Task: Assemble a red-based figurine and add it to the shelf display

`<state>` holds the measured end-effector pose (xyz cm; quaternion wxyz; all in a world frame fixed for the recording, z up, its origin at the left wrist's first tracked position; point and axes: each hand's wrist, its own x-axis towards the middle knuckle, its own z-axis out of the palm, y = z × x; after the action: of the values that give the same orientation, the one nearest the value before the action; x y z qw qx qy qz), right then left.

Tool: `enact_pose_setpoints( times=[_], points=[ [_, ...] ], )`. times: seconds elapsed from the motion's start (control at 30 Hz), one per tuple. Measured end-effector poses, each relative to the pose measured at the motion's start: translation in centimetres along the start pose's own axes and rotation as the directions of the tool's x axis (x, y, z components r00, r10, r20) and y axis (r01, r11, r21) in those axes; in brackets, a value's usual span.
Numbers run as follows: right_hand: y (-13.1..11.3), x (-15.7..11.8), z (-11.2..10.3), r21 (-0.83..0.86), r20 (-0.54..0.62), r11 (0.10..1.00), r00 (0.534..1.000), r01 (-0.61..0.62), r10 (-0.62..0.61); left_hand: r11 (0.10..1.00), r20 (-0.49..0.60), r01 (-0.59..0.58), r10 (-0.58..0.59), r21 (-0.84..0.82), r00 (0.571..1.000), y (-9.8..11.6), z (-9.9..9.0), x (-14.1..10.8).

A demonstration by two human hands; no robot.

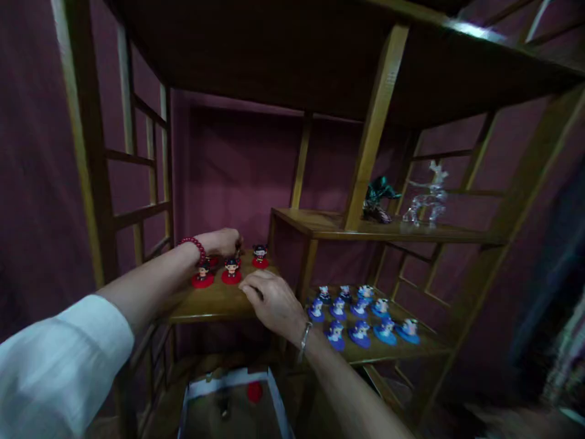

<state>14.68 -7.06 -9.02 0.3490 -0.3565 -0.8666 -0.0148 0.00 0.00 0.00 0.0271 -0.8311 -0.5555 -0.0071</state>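
My left hand, with a red bead bracelet on its wrist, reaches over the small figurines at the back of the left shelf. Its fingers are bent closed, and what they pinch is too dim and hidden to name. In front of it stand a figurine and another figurine, dark-haired on round red bases. A third figurine stands farther back to the right. My right hand is at the shelf's front edge, fingers loosely curved and thumb apart, fingertips close to the middle figurine's base. I see nothing held there.
Several blue and purple figurines stand in rows on the lower right shelf. Above them, a clear deer figure and a dark green sculpture share a raised shelf. A shallow box below holds a red piece. A wooden post rises between compartments.
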Motion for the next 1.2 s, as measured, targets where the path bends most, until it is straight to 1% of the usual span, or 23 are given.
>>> enact_pose_setpoints(
  times=[0.17,0.4,0.57,0.93,1.1,1.2],
  points=[
    [0.2,0.2,0.1,-0.001,-0.006,1.0,1.0,0.002,-0.002,1.0,-0.005,0.003,-0.003,-0.019,1.0,0.0,0.2,0.3],
    [0.3,0.1,0.1,0.007,-0.017,1.0,1.0,0.013,-0.013,0.998,-0.042,-0.02,0.018,-0.061,0.999,0.2,0.5,0.7],
    [0.2,0.1,0.0,-0.001,-0.012,1.0,1.0,0.007,-0.007,0.996,-0.04,-0.032,0.029,-0.088,0.999,0.2,0.7,1.1],
    [0.2,0.1,0.0,-0.002,0.001,1.0,1.0,0.001,-0.001,0.995,-0.028,-0.051,0.049,-0.08,0.998,0.2,0.7,1.2],
    [0.2,0.2,-0.1,-0.003,0.021,1.0,1.0,-0.024,0.024,0.997,-0.023,-0.045,0.043,-0.067,0.999,0.2,0.6,1.2],
    [0.1,0.3,-0.2,-0.007,0.012,0.996,0.996,-0.091,0.091,0.998,-0.015,-0.043,0.042,-0.055,0.999,0.3,0.4,1.1]
  ],
)
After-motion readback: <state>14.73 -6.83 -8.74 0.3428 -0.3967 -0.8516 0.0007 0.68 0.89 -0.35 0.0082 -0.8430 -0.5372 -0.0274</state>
